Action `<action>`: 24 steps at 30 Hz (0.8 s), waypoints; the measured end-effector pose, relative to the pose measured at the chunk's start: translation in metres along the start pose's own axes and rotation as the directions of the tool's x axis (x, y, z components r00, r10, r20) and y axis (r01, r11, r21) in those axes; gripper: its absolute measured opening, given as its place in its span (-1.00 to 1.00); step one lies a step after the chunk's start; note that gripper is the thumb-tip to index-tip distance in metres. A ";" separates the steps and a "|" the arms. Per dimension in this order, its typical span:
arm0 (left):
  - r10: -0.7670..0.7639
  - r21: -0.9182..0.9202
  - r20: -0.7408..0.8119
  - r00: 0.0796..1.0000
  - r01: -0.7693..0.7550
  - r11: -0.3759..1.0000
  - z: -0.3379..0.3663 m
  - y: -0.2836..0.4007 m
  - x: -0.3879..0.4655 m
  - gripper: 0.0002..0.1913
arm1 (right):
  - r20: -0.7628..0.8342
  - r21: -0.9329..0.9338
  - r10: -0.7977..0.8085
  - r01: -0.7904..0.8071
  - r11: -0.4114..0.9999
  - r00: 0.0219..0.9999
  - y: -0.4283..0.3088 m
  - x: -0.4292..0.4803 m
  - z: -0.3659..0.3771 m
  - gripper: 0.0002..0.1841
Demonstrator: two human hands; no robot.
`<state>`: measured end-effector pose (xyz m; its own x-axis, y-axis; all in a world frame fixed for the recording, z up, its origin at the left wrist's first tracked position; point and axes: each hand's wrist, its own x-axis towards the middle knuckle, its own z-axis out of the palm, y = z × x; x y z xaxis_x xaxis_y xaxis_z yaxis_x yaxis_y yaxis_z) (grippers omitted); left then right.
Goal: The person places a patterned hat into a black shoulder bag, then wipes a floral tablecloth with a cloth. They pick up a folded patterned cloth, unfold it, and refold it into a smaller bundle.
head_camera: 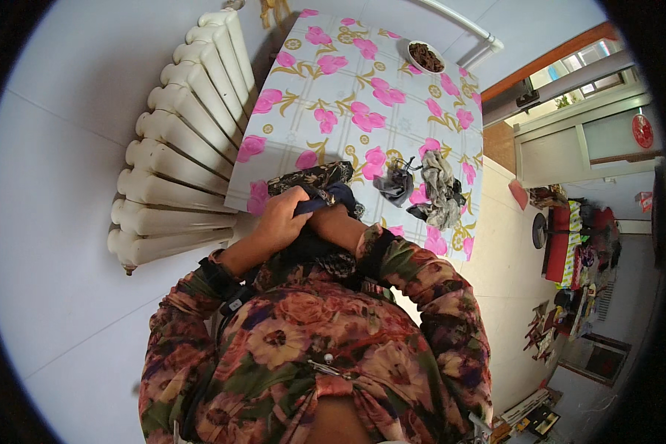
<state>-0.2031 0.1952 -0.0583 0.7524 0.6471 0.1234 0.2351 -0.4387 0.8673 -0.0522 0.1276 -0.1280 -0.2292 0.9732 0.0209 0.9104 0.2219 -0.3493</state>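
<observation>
My left hand (282,218) grips the navy band (333,198) of a black floral-patterned cloth piece (311,176) at the near edge of the table. My right hand (331,217) reaches in beside it; its fingers are hidden by the navy band and the cloth, so its grip does not show. More dark patterned cloth (337,263) hangs below my wrists, against my body. To the right on the table lie a small dark grey pouch (398,186) with a dark cord and a crumpled grey-and-black cloth (441,191).
A pink-flowered tablecloth (361,83) covers the table. At its far right corner stands a white bowl (426,57) of brown dried pieces. A white radiator (177,144) borders the left side. Beyond the table's right edge are the tiled floor (505,238) and a red cabinet (558,241).
</observation>
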 end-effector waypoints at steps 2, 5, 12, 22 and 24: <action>0.040 0.062 -0.004 0.999 -0.039 0.997 0.000 -0.004 -0.002 -0.71 | 0.459 0.233 -0.021 -0.098 0.968 0.888 0.006 0.000 -0.029 -0.64; -0.009 0.102 -0.016 1.000 0.011 0.995 -0.004 -0.012 -0.006 -0.64 | 0.649 0.318 -0.035 -0.230 0.920 0.760 0.005 -0.008 -0.086 -0.54; -0.112 -0.037 0.001 0.994 0.112 0.993 -0.009 -0.018 -0.010 -0.71 | 0.321 0.360 -0.330 0.208 0.909 0.888 -0.022 -0.048 -0.129 -0.53; -0.096 -0.100 0.133 0.987 0.109 0.989 -0.012 0.003 -0.018 -0.74 | 0.495 0.417 -0.190 -0.040 0.908 0.848 -0.016 -0.007 -0.081 -0.41; -0.082 -0.079 0.116 0.990 0.091 0.993 -0.017 0.001 -0.021 -0.73 | 0.479 0.460 -0.224 -0.026 0.887 0.849 -0.014 -0.014 -0.100 -0.46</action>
<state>-0.2289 0.1919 -0.0521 0.7969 0.6040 -0.0047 0.2536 -0.3275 0.9102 -0.0275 0.1168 -0.0292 -0.5634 0.7469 -0.3530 0.6551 0.1436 -0.7417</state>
